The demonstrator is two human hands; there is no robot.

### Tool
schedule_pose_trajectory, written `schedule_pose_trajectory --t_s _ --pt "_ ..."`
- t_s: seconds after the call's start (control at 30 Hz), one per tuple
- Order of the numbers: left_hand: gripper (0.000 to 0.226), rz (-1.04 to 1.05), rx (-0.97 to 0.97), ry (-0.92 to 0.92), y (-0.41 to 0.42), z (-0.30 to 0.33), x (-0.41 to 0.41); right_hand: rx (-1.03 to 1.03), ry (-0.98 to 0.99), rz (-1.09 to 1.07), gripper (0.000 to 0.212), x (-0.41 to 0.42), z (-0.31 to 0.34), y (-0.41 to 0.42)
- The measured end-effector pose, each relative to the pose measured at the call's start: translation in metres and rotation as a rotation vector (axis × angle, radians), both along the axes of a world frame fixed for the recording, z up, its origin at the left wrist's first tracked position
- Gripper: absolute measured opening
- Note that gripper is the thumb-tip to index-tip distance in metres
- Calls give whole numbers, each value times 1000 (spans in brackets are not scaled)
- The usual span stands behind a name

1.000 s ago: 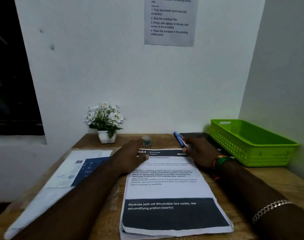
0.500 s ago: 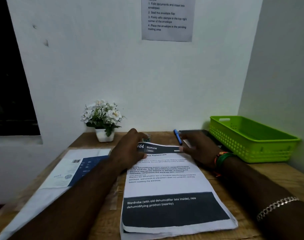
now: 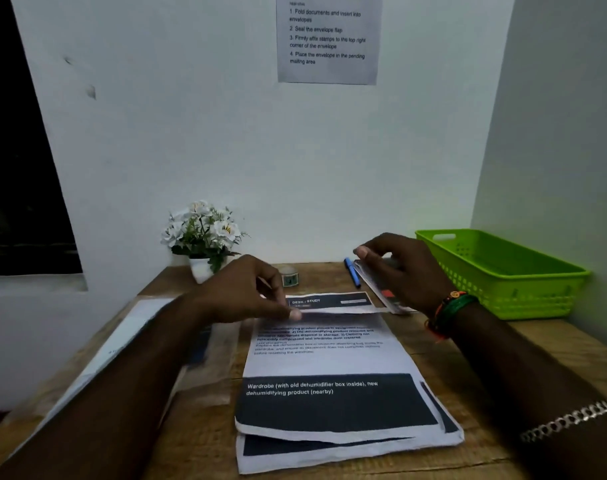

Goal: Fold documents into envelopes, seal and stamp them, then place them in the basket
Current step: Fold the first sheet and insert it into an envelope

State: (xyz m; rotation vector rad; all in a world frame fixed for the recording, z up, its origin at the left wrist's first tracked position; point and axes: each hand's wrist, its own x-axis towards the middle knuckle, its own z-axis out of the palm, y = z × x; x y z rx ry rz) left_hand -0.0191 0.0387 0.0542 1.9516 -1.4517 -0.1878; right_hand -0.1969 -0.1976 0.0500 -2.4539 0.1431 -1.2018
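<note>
A stack of printed documents (image 3: 333,362) lies on the wooden desk (image 3: 544,355) in front of me. My left hand (image 3: 246,292) pinches the far left corner of the top sheet, and my right hand (image 3: 402,268) grips its far right corner. That far edge is raised and bent toward me, which uncovers the header of the sheet beneath (image 3: 329,301). White and blue envelopes (image 3: 136,341) lie to the left, partly hidden by my left forearm. The green basket (image 3: 523,282) stands at the far right, and I see nothing inside it.
A small stamp roll (image 3: 290,274) and a blue pen (image 3: 352,272) lie at the back of the desk. A pot of white flowers (image 3: 203,233) stands at the back left. An instruction sheet (image 3: 329,39) hangs on the wall.
Both hands went from lying on the top sheet's far end to pinching its corners and lifting that edge toward me. The sheet beneath now shows. My head has tilted up a little.
</note>
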Motion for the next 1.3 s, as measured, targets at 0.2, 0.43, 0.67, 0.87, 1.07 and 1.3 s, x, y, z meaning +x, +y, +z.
schedule_pose_trajectory --t_s 0.2,0.43,0.67,0.87,1.07,1.3 --pt "43 89 77 -203 -16 -13 -20 -75 519 64 8 -5 -4 5" --pt "62 66 465 -320 -31 -39 -37 -225 710 10 25 7 -15 19" --pt "63 62 533 -319 -35 -43 -38 -304 743 44 38 19 -31 49" --pt "65 49 575 -317 -35 -41 -37 -283 780 -131 30 11 -19 34" --pt "66 40 598 -275 -36 -44 -32 -345 774 -370 33 2 -12 6" --pt "68 99 531 -288 -39 -40 -29 -196 661 -147 37 12 -22 14"
